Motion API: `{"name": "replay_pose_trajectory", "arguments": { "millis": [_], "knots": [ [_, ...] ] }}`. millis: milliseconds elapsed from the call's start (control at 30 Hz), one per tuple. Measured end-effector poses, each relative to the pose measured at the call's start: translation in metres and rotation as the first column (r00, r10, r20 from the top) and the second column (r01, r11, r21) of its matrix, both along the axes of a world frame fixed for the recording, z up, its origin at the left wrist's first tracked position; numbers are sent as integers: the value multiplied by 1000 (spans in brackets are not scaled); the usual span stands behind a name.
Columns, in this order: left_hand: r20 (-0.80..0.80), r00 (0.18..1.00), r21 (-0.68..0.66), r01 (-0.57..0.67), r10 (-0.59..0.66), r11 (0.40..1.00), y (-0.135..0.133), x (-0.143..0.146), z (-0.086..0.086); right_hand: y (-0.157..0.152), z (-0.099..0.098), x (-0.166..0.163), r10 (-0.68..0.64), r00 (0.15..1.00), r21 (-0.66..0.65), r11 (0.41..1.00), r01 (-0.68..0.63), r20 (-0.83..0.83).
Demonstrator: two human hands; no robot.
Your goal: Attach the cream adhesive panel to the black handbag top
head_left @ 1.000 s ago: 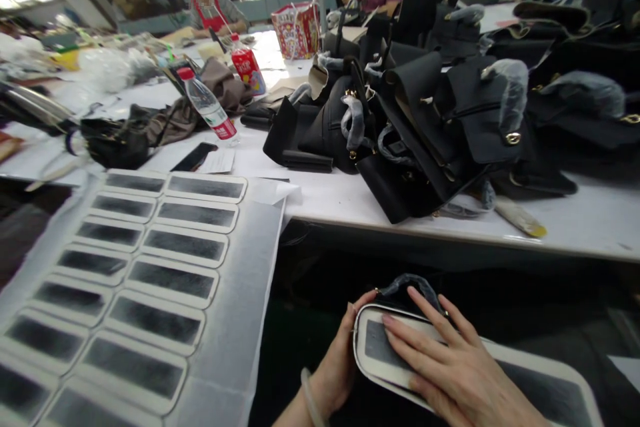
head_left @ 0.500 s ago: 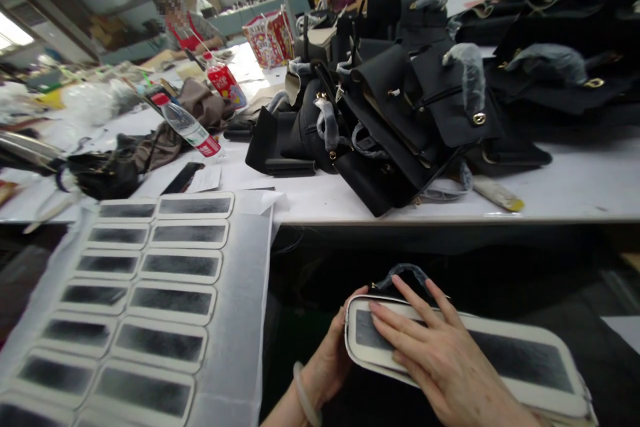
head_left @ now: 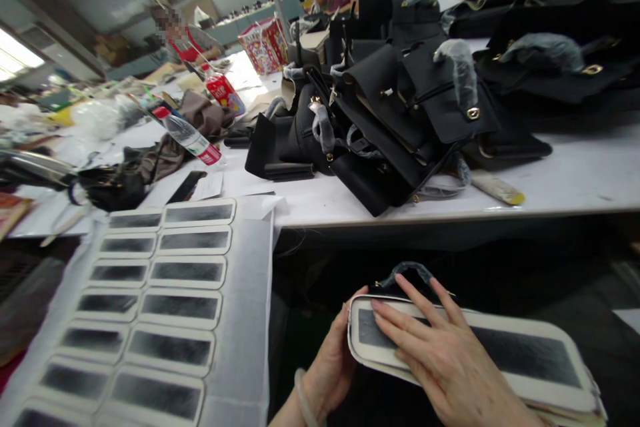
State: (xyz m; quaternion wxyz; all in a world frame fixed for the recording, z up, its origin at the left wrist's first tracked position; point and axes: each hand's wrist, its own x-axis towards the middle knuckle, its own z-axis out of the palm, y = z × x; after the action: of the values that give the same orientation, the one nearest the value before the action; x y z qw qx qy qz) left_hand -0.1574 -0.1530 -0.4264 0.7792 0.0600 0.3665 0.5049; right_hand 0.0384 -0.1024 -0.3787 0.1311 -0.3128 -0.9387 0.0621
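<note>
Low on the right is a handbag (head_left: 530, 353), its rounded off-white base panel with a dark strip turned up toward me. Behind the panel's far edge shows a plastic-wrapped handle (head_left: 411, 268). My left hand (head_left: 336, 363) grips the bag's left end, thumb side against the rim, with its fingers partly hidden underneath. My right hand (head_left: 440, 350) lies flat across the panel, fingers stretched out and slightly spread, touching the dark strip. On a white sheet (head_left: 245, 320) at the left lie several matching base panels (head_left: 163, 347) in two columns.
Beyond the table's front edge, black handbags (head_left: 390, 127) are heaped on the white tabletop (head_left: 575, 177). A capped plastic bottle (head_left: 190, 137), a red drink carton (head_left: 224, 92) and a yellow-tipped brush or tool (head_left: 497, 187) lie there too. Two people sit farther back.
The view has shifted slightly, so the sheet of panels appears a little lower and to the right. Both hands keep the same hold on the handbag.
</note>
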Motion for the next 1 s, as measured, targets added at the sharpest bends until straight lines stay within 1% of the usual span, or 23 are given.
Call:
{"name": "replay_pose_trajectory", "arguments": {
  "millis": [67,133,200,233,300,367,433,500,533,567,633,700,733,767,800,833,867,900,933,967,1000],
  "knots": [
    [-36,999,8,32,-31,999,1,-3,3,-1,0,0,-1,1000,13,1000,1,-3],
    [-113,990,34,89,-85,995,4,-10,9,-1,0,0,2,1000,22,1000,-2,2],
    [-256,957,60,156,-136,986,7,-19,17,-1,1,1,4,1000,25,1000,-5,12],
    [-354,922,71,193,-156,979,9,-24,21,-1,1,1,5,1000,23,1000,-5,18],
    [-563,808,88,270,-176,959,11,-30,32,-1,2,1,2,1000,18,1000,-3,24],
    [-747,647,101,338,-153,936,11,-33,42,-1,2,1,-1,1000,15,1000,1,24],
    [-877,470,103,391,-103,915,9,-31,50,-1,2,1,-2,1000,13,1000,1,19],
    [-950,311,106,426,-35,898,5,-27,56,-1,3,0,-5,1000,9,1000,4,14],
    [-966,258,112,436,-5,893,3,-24,58,-1,3,0,-7,1000,5,1000,7,13],
    [-974,224,121,439,22,890,1,-22,59,-2,4,0,-9,1000,2,1000,9,11],
    [-980,188,135,433,57,891,-2,-18,58,-2,5,0,-11,1000,0,1000,11,10],
    [-979,188,149,409,76,900,-5,-15,56,-3,5,-1,-18,1000,-3,1000,18,12],
    [-975,210,157,380,80,912,-6,-14,54,-3,6,-1,-21,1000,-4,1000,21,12],
    [-962,262,161,333,72,929,-7,-14,52,-4,6,-1,-22,1000,-7,1000,23,14],
    [-935,351,152,266,51,952,-8,-13,50,-4,5,0,-24,1000,-12,1000,24,19],
    [-884,466,123,189,21,974,-8,-13,49,-4,5,0,-23,999,-17,1000,24,24],
    [-811,585,75,117,-7,990,-8,-13,48,-4,5,0,-21,999,-24,999,22,30],
    [-727,686,21,60,-26,998,-7,-13,47,-3,5,0,-21,999,-29,999,22,36],
    [-652,757,-28,24,-36,999,-6,-13,47,-3,4,0,-21,999,-31,999,23,38],
    [-601,798,-65,7,-44,998,-5,-12,47,-3,4,0,-23,999,-34,999,24,39],
    [-576,816,-86,-1,-49,996,-4,-12,48,-3,4,0,-24,999,-36,999,25,38]
  ]
}}
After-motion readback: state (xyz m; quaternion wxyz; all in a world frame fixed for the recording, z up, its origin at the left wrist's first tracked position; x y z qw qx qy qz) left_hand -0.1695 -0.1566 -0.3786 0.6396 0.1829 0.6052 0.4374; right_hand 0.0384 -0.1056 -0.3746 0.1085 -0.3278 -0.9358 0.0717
